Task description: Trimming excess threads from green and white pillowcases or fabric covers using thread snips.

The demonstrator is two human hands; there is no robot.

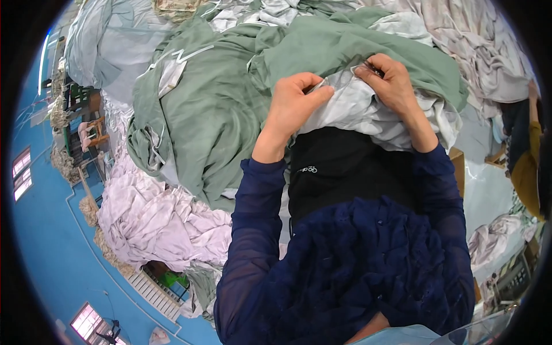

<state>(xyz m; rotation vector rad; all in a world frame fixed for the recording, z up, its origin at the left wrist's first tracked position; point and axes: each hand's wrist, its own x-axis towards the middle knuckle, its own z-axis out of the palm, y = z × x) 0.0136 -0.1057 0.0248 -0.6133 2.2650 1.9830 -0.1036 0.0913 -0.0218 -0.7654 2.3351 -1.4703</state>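
Both hands raised in front of the body, near each other, not touching. Left hand thumb and forefinger pinched at the edge of a white cloth; right hand fingers bent, thumb and fingertips pinched on the same cloth just beside. White cloth sits between and below the hands, hanging toward the black fabric over the lap. Green cloth bunched just beyond the hands; can't tell if it's joined to the white. Large green pile left of the left hand, with a white strip on it. Pinkish-white pile lower left of the left hand. Pale crumpled fabric beyond and right of the right hand. Person in mustard clothing well right of the right hand, partly cut off.
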